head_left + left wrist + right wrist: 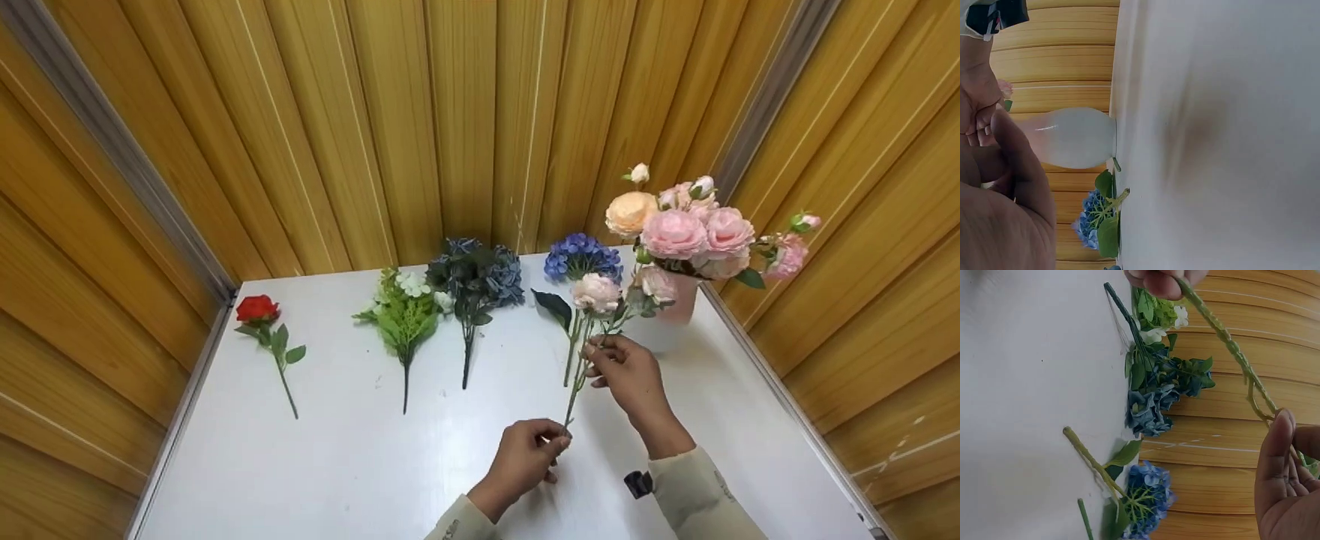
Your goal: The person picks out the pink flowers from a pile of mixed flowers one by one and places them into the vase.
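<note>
A pale pink artificial flower on a long green stem is held above the white table. My left hand pinches the stem's lower end between thumb and fingers. Higher up, below the bloom, my right hand pinches the same stem. In the right wrist view the bare stem runs slanted between both hands. Behind the right hand stands a pink and frosted-white vase filled with pink and peach flowers. The left wrist view shows the vase's rounded lower part; the left hand's grip is partly hidden there.
A blue hydrangea lies behind the held flower. Further left lie a dark blue flower bunch, a green bunch with white flowers and a red rose. Wood-patterned panels enclose the table at the back and sides.
</note>
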`<state>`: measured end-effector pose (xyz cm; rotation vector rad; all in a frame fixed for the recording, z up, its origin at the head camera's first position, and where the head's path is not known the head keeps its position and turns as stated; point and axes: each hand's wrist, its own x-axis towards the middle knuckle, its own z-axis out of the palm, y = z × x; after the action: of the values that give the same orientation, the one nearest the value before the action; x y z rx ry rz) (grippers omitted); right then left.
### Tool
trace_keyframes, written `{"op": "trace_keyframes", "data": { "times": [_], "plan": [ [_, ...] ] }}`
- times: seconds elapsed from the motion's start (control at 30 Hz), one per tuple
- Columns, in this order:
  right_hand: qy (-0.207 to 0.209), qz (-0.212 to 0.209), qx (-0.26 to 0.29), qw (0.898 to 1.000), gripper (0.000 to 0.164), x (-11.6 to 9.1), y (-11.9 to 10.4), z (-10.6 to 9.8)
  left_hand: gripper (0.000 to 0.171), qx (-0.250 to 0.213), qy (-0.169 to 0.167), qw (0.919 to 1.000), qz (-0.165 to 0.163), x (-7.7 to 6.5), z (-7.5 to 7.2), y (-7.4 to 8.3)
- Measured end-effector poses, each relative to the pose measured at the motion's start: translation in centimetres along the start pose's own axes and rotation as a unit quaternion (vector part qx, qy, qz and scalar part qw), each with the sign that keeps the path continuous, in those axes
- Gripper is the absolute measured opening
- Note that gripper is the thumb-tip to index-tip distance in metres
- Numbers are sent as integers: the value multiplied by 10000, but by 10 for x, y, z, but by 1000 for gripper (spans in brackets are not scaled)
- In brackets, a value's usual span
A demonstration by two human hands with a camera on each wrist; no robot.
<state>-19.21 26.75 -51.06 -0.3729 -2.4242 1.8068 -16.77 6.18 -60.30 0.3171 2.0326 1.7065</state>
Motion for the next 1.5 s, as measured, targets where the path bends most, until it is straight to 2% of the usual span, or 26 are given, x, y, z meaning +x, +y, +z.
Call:
{"op": "trace_keyframes", "data": {
  "times": [0.1, 0.17, 0.23, 0.3, 0.37, 0.5, 0.53, 0.6, 0.7, 0.87, 1.03, 1.13, 1.23, 1.37, 1.5],
  "plan": [
    [-47, -523, -653, 9965, 27, -7, -9, -9, 17, 60, -116, 9999, -39, 1, 4, -1],
    [81, -1017, -1244, 9870, 21, -11, -19, -19, 23, 49, -149, 9998, -77, 3, 5, -1],
    [471, -1517, -1844, 9699, 17, -10, -31, -32, 28, -10, -144, 9999, -92, 4, 5, -1],
    [1066, -2000, -2316, 9461, 15, -6, -45, -49, 31, -106, -121, 9998, -70, 4, 4, -1],
    [1681, -2453, -2548, 9202, 16, 2, -60, -66, 31, -199, -86, 9998, -20, 4, 3, -2],
    [2643, -3126, -2397, 8803, 20, 17, -89, -99, 27, -256, -109, 9996, 11, 1, 3, -5],
    [2821, -3234, -2324, 8728, 20, 20, -94, -105, 27, -254, -127, 9996, -8, 0, 3, -6],
    [3048, -3354, -2178, 8644, 22, 28, -104, -113, 25, -240, -124, 9996, -41, -1, 2, -8],
    [3176, -3376, -2033, 8625, 27, 39, -110, -118, 24, -239, -99, 9996, -70, -1, 1, -9],
    [3050, -3325, -2006, 8696, 36, 54, -102, -117, 22, -278, -51, 9996, -43, -2, -2, -10],
    [2872, -3077, -2032, 8841, 45, 64, -83, -115, 22, -279, 11, 9996, -33, -3, -5, -10],
    [2717, -2801, -2097, 8965, 49, 67, -69, -115, 22, -259, 41, 9996, -109, -2, -5, -12],
    [2569, -2663, -2247, 9014, 51, 69, -60, -114, 22, -254, 66, 9995, -164, -2, -6, -14],
    [2644, -2634, -2392, 8964, 50, 67, -55, -106, 21, -257, 94, 9994, -216, -1, -6, -16],
    [2883, -2716, -2095, 8940, 46, 51, -73, -91, 20, -260, 112, 9994, -200, -1, -9, -17]
  ]
}}
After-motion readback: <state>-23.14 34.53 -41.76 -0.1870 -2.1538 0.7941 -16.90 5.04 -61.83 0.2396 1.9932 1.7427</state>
